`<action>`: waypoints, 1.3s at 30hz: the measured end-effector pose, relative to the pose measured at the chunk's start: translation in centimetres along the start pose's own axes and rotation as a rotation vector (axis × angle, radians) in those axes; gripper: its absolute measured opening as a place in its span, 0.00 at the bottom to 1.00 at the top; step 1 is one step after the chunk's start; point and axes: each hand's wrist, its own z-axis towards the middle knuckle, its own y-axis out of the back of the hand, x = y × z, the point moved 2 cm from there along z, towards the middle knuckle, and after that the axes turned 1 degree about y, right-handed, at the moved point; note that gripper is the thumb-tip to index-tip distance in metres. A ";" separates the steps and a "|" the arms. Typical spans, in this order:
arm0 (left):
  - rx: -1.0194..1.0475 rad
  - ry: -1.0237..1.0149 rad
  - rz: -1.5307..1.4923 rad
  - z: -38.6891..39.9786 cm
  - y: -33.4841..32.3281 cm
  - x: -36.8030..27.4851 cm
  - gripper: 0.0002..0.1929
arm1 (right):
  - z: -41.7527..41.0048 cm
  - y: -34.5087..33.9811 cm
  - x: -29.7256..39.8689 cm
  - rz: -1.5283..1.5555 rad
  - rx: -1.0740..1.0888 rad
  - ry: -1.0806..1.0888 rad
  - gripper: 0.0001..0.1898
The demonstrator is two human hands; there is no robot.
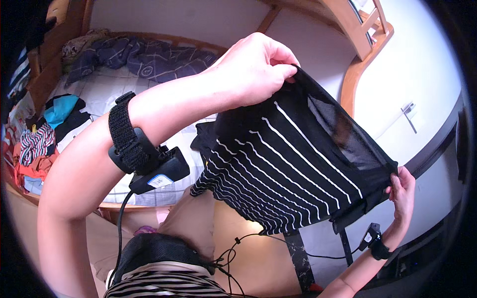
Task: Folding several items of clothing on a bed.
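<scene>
A black top with white stripes [283, 164] hangs stretched in the air between my two hands. My left hand [261, 67] pinches its upper left corner between thumb and fingers. At the right, my right hand [402, 192] grips the opposite upper corner. Sheer black fabric [335, 130] spans the part along the top edge, and the wall shows through it. The striped body droops toward my lap in wavy folds, its lower edge loose. Part of the black cloth by my right hand hangs down as a sleeve-like flap.
On the left is a bed with a pale checked sheet [115, 193], a rumpled dark blue quilt [149, 59] and a pile of clothes [37, 143]. A wooden bunk frame [350, 85] rises at the right. Black cables [227, 257] run from my waist to the forearm devices.
</scene>
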 end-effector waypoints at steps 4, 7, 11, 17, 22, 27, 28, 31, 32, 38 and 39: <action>0.047 0.042 -0.019 -0.1 -0.1 -0.2 0.08 | -0.1 1.4 -0.2 -0.146 0.070 -0.001 0.05; 0.043 0.087 -0.022 -0.2 -0.4 -0.2 0.08 | 0.2 1.1 -1.2 0.100 0.150 -0.010 0.06; 0.017 0.054 -0.012 0.1 -0.3 0.0 0.08 | 0.6 0.4 -1.2 0.316 -0.073 -0.026 0.09; 0.021 -0.014 -0.032 1.2 -0.3 -0.8 0.08 | -0.1 2.7 0.5 0.554 -0.415 0.354 0.12; 0.014 -0.029 -0.017 0.9 -0.1 -0.7 0.08 | -0.6 2.6 1.0 0.574 -0.506 0.463 0.13; -0.030 -0.100 -0.045 0.4 0.2 -0.4 0.08 | -1.9 2.3 1.3 0.467 -0.687 0.484 0.13; -0.035 -0.116 -0.074 0.3 0.3 -0.6 0.08 | -1.9 2.2 1.2 0.468 -0.686 0.482 0.13; -0.093 -0.142 -0.090 -0.1 0.8 -1.3 0.09 | -2.2 2.1 1.1 0.357 -0.733 0.514 0.13; -0.100 -0.153 -0.139 0.1 1.2 -1.5 0.09 | -2.4 2.1 1.1 0.300 -0.752 0.544 0.13; -0.076 -0.146 -0.393 -0.5 1.7 -3.4 0.07 | -3.3 1.9 0.8 0.068 -0.825 0.637 0.13; -0.082 -0.188 -0.376 -0.6 1.6 -3.9 0.07 | -3.5 2.0 0.5 0.007 -0.848 0.663 0.13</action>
